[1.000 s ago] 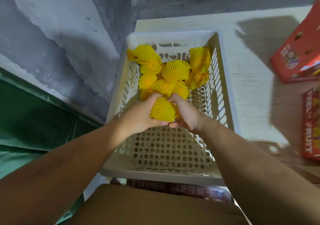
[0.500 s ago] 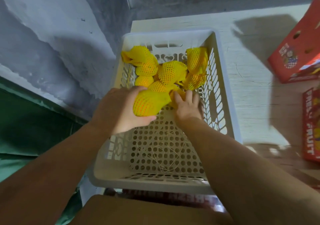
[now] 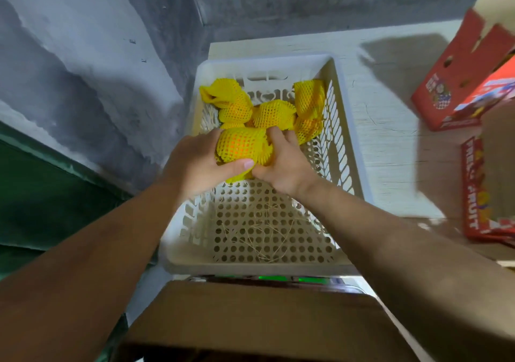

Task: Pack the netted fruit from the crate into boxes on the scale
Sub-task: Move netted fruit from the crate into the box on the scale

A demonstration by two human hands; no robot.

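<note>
Crate (image 3: 345, 127) mostly cleared. Near half of its perforated floor, below the hands, is bare apart from loose straw strands (image 3: 262, 230). Remaining netted fruit (image 3: 274, 115) is bunched at the far end, beyond the hands — six or so pieces in yellow foam mesh, exact count unclear since they overlap. Judgement: task is well along on the crate side, with a handful of fruit left to move.

Box side harder to read. A brown cardboard box (image 3: 250, 320) sits nearest the body, below the hands; behind it a strip of green lit digits suggests the scale (image 3: 274, 278), mostly hidden. The box interior is not visible, so how full it is cannot be told. Red fruit boxes (image 3: 457, 88) stand and lie well to the right of the hands on the pale table (image 3: 390, 116); contents not visible.

Left hand (image 3: 195, 164): fingers curled round one netted fruit (image 3: 241, 145), thumb across its near side, nail visible. Firm wrap, not a pinch. Orange skin shows through the mesh.

Right hand (image 3: 281, 164): fingers curled on netting at the right of that same fruit, touching the left thumb. It grips yellow mesh, but whether that is a second fruit tucked beneath or the loose end of the first one's sleeve cannot be told.

Both hands are over the middle of the crate, just short of the pile.
</note>
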